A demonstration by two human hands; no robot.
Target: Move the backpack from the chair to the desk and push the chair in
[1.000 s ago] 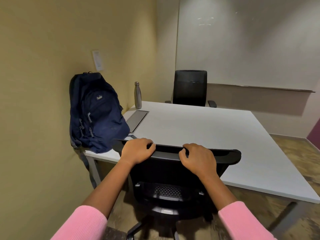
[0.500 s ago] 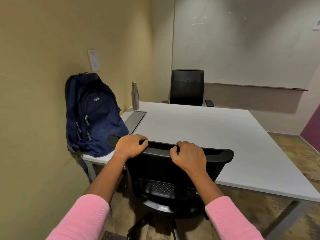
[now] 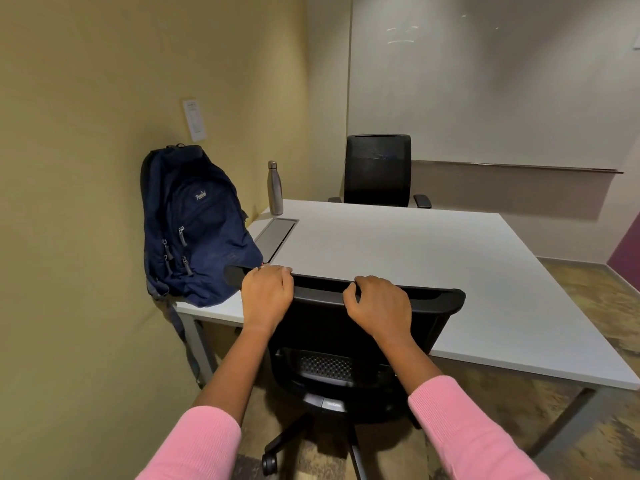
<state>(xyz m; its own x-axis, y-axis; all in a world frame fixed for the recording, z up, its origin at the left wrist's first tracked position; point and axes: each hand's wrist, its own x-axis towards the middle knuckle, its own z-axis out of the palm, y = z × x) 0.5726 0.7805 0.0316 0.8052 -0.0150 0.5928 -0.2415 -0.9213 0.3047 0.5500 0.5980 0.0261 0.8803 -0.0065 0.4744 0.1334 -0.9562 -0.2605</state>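
Hands first: your left hand (image 3: 266,295) and right hand (image 3: 379,304) both curl their fingers over the top rail of the black office chair (image 3: 346,327), which sits at the near edge of the white desk (image 3: 415,258). At ten o'clock, the navy backpack (image 3: 197,226) stands on the desk corner against the wall, a steel bottle (image 3: 274,188) beyond it

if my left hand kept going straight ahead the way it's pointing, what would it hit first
Likely nothing soon: past the chair back, the left hand faces bare desk. The backpack sits off to its left.
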